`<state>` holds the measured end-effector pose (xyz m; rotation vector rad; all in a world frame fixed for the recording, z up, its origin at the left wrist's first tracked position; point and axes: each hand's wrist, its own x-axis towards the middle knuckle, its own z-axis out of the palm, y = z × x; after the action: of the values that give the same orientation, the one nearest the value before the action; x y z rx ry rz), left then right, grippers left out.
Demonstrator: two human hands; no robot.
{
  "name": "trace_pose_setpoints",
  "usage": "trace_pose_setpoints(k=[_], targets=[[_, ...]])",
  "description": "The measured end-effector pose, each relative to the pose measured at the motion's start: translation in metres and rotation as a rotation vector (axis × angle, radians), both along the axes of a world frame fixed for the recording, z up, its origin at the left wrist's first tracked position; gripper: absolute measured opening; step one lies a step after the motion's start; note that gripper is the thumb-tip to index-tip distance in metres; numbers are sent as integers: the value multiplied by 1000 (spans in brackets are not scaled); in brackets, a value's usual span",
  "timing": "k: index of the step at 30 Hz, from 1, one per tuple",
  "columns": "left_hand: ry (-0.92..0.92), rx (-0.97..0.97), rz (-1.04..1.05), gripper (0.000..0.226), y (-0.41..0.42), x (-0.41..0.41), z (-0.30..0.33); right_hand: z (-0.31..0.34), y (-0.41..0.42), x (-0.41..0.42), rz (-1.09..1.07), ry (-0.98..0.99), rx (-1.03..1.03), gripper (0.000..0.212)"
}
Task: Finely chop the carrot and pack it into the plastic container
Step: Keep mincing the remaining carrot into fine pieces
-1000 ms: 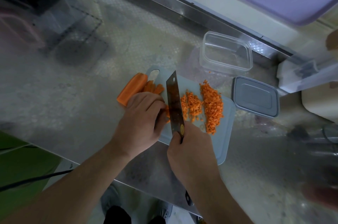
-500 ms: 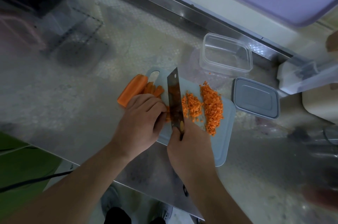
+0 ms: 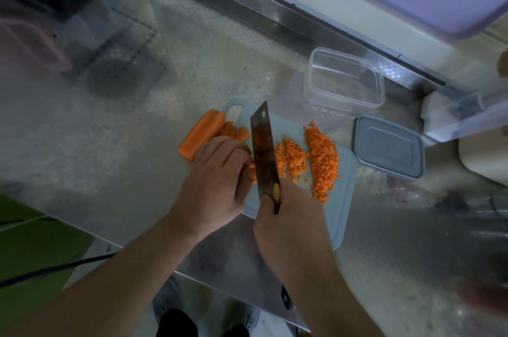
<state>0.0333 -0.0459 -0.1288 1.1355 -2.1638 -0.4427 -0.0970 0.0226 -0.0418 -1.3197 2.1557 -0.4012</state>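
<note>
On the steel surface [image 3: 115, 144] lies a pale blue plastic cutting board [image 3: 341, 204], set at a slant. The right hand [image 3: 291, 221] has its fingers curled round the handle of a broad rectangular steel cleaver [image 3: 265, 149], whose blade stands edge-down on the board with its tip pointing away from the person. Just left of the blade, the left hand [image 3: 217, 180] is bent knuckles-up over a bundle of orange carrot strips [image 3: 233, 131], fingers pressed together and tucked down onto them; only the far ends of the strips and a sliver beside the blade show. Against the strips, at the board's left edge, lies a long uncut half carrot [image 3: 202, 134]. To the right of the blade, 2 heaps of finely diced carrot [image 3: 321, 158] sit on the board, the right heap larger, with a few stray bits scattered round them. Beyond the board's far right corner stands a clear rectangular plastic container [image 3: 345, 79], open and holding no carrot. Its grey rectangular lid [image 3: 389, 147] lies flat on the surface just right of the board
</note>
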Motion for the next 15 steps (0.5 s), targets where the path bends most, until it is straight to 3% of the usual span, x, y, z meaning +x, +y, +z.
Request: trace_pose_setpoints(k=[11, 15], targets=[[-15, 3, -5, 3, -1, 1, -3, -4, -2, 13, -7, 6, 124, 10], [-15, 10, -9, 2, -1, 2, -2, 1, -5, 24, -59, -20, 149, 32]])
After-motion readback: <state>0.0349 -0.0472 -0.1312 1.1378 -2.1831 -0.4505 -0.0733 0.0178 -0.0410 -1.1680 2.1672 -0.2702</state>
